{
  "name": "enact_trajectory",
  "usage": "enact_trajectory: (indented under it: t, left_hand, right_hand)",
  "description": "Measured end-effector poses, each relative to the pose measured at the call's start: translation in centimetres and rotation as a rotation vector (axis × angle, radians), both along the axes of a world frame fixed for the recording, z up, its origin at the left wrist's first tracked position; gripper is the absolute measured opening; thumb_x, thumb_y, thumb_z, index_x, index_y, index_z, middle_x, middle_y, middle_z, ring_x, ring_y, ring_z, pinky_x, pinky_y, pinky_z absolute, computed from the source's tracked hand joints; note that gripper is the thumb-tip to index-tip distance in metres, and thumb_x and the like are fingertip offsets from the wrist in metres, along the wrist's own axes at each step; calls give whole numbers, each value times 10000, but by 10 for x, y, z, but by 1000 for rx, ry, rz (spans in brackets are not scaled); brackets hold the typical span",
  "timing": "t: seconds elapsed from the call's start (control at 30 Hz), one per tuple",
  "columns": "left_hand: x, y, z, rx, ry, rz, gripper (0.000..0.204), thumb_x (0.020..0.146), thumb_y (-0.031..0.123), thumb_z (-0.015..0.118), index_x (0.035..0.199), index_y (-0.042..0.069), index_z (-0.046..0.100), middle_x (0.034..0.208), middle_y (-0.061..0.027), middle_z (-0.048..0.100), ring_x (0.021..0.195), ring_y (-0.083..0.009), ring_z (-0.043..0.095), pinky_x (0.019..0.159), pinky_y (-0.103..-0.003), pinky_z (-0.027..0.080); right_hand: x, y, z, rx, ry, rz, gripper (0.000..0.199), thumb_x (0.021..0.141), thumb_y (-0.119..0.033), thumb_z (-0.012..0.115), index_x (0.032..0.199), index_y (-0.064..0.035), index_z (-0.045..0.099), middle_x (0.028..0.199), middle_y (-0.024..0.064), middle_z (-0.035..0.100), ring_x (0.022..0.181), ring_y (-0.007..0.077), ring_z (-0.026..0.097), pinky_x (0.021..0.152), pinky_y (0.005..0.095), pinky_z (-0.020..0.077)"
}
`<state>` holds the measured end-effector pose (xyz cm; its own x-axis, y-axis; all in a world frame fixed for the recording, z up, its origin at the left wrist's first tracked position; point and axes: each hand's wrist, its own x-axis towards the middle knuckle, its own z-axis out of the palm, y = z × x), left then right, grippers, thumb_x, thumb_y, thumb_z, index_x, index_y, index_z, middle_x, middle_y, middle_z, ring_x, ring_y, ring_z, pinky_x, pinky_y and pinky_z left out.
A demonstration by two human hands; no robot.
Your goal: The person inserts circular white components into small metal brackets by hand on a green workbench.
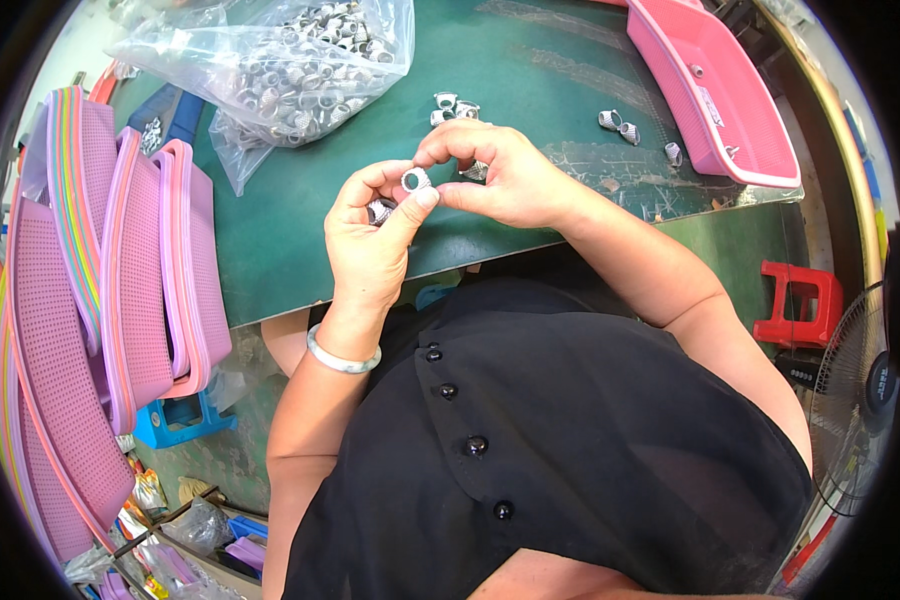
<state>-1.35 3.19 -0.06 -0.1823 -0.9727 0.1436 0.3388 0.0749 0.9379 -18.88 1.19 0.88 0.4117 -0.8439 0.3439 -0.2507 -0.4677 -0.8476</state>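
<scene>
Over the near part of the green table, my left hand [360, 230] pinches a small silver metal ring [416, 180] with a textured outside between thumb and fingers. A second silver ring [379, 211] is tucked in the same hand's curled fingers. My right hand [495, 175] is closed in from the other side, its thumb and index fingertips at the edge of the pinched ring. One more ring [474, 171] shows within the curve of my right hand; whether it is held or lies on the table I cannot tell. Just beyond my hands lies a small group of rings [446, 102].
A clear plastic bag [240, 75] full of similar rings lies at the back left. Loose rings [628, 133] lie to the right, near a pink basket [715, 130]. Stacked purple and pink baskets [90, 330] stand left. A red stool [798, 303] and a fan [855, 395] are at right.
</scene>
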Motion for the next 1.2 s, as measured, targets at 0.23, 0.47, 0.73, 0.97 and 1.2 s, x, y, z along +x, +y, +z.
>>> enact_trajectory:
  t: [0.23, 0.47, 0.73, 0.97, 1.2]
  left_hand:
    - [-3, 2, 0, 35, -37, 10, 208, 794, 39, 671, 982, 27, 581, 787, 24, 545, 616, -27, 476, 508, -158, 370]
    - [3, -20, 28, 193, 88, -75, 133, 853, 119, 609, 952, 52, 551, 790, -3, 553, 624, -47, 481, 487, -180, 351]
    - [7, -116, 124, -1006, -678, 620, 246, 787, 161, 677, 952, -1, 593, 789, -65, 580, 754, -168, 551, 702, -259, 446]
    - [19, -161, 123, -1280, -1231, 711, 225, 791, 163, 620, 972, 29, 618, 980, -172, 586, 942, -320, 544, 803, -402, 437]
    - [-28, -66, 52, -1041, -996, 78, 103, 795, 45, 614, 893, 26, 636, 762, -120, 627, 676, -234, 620, 609, -301, 482]
  right_hand:
    - [-2, 0, -4, -15, 47, 14, 261, 736, -100, 693, 971, -33, 600, 979, 44, 596, 884, 160, 537, 730, 278, 424]
    - [-11, -1, 7, 26, -18, -62, 234, 760, -125, 676, 968, -37, 615, 975, 62, 599, 907, 174, 540, 763, 290, 428]
    - [-33, -14, 8, -122, 14, -282, 149, 806, -98, 578, 919, -18, 634, 928, 99, 619, 882, 232, 578, 752, 328, 467]
    - [-57, -30, 1, -253, 292, -403, 161, 807, -67, 536, 932, -11, 620, 943, 131, 613, 929, 296, 557, 816, 365, 445]
    - [-60, -68, 4, -178, 607, -222, 191, 782, -81, 549, 944, -14, 623, 957, 144, 611, 940, 322, 558, 816, 398, 448]
